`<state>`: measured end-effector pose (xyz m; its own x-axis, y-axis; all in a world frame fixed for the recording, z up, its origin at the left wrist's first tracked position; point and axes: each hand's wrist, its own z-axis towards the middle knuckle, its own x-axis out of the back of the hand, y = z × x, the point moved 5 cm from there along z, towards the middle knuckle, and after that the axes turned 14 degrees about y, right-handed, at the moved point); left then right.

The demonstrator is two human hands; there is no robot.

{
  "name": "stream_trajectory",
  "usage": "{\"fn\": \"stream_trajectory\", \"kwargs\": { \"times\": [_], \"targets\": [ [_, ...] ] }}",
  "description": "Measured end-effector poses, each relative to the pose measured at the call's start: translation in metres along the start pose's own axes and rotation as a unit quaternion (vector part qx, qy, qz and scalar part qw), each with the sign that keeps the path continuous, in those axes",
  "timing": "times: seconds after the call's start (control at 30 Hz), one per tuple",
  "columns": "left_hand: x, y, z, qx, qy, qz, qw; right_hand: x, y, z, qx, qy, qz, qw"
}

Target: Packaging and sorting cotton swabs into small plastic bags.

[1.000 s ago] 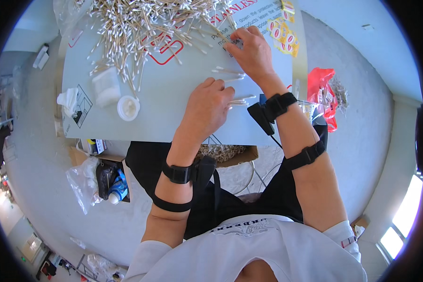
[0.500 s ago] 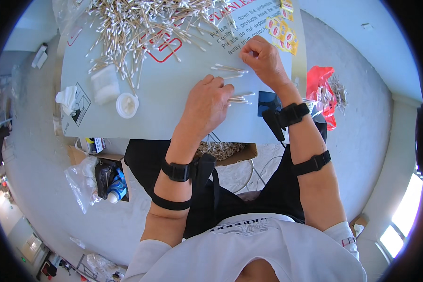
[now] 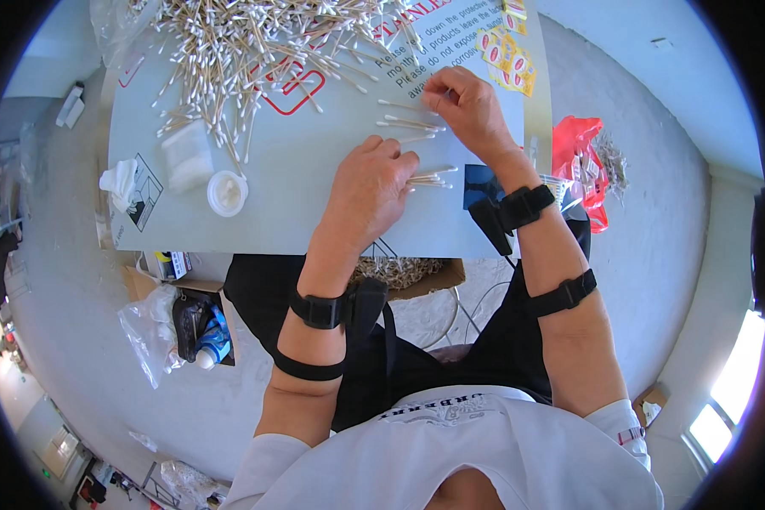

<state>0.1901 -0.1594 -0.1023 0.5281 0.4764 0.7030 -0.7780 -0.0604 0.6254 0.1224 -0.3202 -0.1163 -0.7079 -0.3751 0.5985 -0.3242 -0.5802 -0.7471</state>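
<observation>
My left hand [image 3: 370, 183] is closed round a few cotton swabs [image 3: 433, 178], whose white tips stick out to the right past the fingers. Beyond it, my right hand [image 3: 467, 106] pinches one cotton swab [image 3: 399, 105] low over the table, its tip pointing left. Between the two hands a few loose swabs [image 3: 408, 125] lie side by side on the table. A large heap of cotton swabs [image 3: 246, 51] spreads across the far left of the table [image 3: 289, 204]. My palms and the inner sides of the fingers are hidden.
Left of my hands are a small round white tub [image 3: 228, 194], a clear bag of white cotton [image 3: 187, 157] and a crumpled tissue [image 3: 121, 183]. Yellow packets [image 3: 508, 64] lie far right, a dark square [image 3: 480, 187] near right. A red bag [image 3: 578, 161] is beyond the right edge.
My right hand has moved slightly left, and a swab now shows at its fingertips, above the loose ones. My left hand stays almost in place with its swabs.
</observation>
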Motion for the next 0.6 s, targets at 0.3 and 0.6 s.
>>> {"fn": "stream_trajectory", "kwargs": {
  "times": [0.3,0.6],
  "targets": [
    [-0.002,0.001,0.0,-0.016,0.01,0.018,1.0,-0.027,-0.007,0.028,0.055,0.072,-0.169,0.981],
    [-0.002,0.0,-0.001,-0.007,0.002,0.013,1.0,0.019,0.0,-0.009,-0.092,-0.001,0.044,0.995]
  ]
}}
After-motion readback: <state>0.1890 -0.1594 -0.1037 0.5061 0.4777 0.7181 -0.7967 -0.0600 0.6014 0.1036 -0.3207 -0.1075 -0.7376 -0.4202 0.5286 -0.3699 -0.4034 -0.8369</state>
